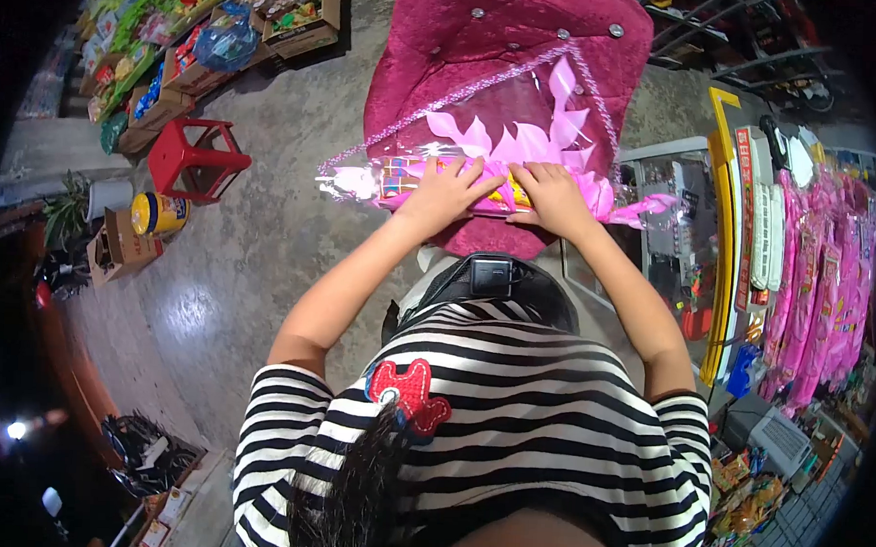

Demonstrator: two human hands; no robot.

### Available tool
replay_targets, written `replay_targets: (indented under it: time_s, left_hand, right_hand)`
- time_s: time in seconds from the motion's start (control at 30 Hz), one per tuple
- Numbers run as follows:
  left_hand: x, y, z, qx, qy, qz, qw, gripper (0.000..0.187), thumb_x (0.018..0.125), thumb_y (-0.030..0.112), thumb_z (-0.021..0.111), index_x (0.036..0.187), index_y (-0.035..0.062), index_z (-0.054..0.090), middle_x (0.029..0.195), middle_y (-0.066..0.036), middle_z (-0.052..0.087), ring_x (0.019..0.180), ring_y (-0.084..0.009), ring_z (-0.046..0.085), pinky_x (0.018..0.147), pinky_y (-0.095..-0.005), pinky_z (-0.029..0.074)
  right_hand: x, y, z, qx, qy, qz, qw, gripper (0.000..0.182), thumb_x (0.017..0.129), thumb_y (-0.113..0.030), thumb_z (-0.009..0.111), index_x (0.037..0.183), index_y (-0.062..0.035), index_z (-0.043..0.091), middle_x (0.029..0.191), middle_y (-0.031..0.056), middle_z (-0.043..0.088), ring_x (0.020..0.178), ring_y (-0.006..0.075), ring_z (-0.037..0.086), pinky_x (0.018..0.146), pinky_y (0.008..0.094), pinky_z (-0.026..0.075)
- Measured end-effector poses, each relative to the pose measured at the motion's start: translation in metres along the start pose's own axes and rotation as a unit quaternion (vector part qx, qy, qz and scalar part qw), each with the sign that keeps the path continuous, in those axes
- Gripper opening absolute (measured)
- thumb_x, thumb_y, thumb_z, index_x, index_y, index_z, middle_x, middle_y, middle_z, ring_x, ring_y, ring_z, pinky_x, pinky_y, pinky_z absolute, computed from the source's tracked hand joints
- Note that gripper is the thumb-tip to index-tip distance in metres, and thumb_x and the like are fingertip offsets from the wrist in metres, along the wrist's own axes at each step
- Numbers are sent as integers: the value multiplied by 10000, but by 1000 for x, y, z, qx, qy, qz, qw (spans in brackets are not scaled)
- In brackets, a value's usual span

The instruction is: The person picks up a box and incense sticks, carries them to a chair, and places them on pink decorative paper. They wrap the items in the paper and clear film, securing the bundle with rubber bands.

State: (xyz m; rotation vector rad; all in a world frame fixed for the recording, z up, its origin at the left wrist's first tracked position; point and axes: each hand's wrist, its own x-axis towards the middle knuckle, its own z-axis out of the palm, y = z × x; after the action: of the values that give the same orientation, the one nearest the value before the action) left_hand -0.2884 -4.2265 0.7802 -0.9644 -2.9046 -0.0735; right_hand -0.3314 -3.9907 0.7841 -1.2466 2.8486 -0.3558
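Observation:
A pink gift bundle [504, 170] in clear plastic film lies across a magenta tufted velvet chair [497, 239]. Pink leaf-shaped cutouts [529, 142] fan out along its far side, and a pink braided trim edges the clear film. My left hand [448, 192] grips the bundle from above near its checkered left part, fingers stretched over it. Close beside it, my right hand [553, 198] holds the middle, its thumb on the near side and fingers over the top. Between the hands shows a yellow packet [500, 195]. The bundle's underside is hidden.
A red plastic stool [199, 157] and a yellow tub [158, 214] stand on the concrete floor to the left. Boxes of packaged goods [302, 28] line the back left. At right are a glass case [674, 200] and hanging pink packages [824, 277].

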Motion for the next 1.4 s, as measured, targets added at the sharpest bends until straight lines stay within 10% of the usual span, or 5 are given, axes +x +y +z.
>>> replay_targets:
  time_s: [0.4, 0.53, 0.73, 0.93, 1.4]
  left_hand:
    - [9, -46, -6, -518, -366, 2, 773, 866, 720, 401, 793, 1425, 133, 366, 1345, -183, 502, 1225, -325, 496, 1026, -397, 377]
    - [3, -62, 8, -373, -247, -20, 894, 694, 781, 467, 703, 1398, 257, 464, 1374, -171, 436, 1284, -369, 381, 1066, -415, 324]
    - [1, -48, -2, -353, -116, -131, 919, 541, 806, 399, 681, 1283, 180, 552, 1197, -134, 518, 1213, -310, 445, 1034, -476, 339]
    - [1, 15, -9, -200, 170, -182, 948, 320, 878, 175, 601, 1183, 82, 569, 1147, -102, 568, 1136, -294, 513, 1042, -512, 318]
    - [12, 10, 6, -155, 82, -139, 975, 690, 806, 480, 634, 1359, 98, 480, 1364, -118, 495, 1312, -312, 399, 1110, -508, 242]
  right_hand:
    - [10, 10, -17, 280, -360, 117, 882, 881, 635, -598, 770, 1325, -104, 534, 1134, 211, 631, 1079, 345, 597, 941, 412, 444]
    - [-1, 5, -15, 160, -100, 16, 982, 681, 728, -513, 724, 1222, -60, 609, 1275, 154, 554, 1211, 292, 499, 998, 404, 389]
    - [-6, -34, 12, 94, 158, 127, 975, 188, 911, -180, 541, 992, -28, 619, 932, 116, 631, 921, 300, 596, 846, 412, 438]
    - [17, -12, 36, 20, 201, 145, 968, 126, 903, -168, 532, 908, -55, 588, 868, 95, 631, 871, 258, 598, 826, 402, 415]
    - [16, -37, 2, 80, 218, 149, 961, 226, 853, -176, 614, 1021, -26, 596, 1003, 134, 594, 1012, 304, 547, 939, 417, 396]
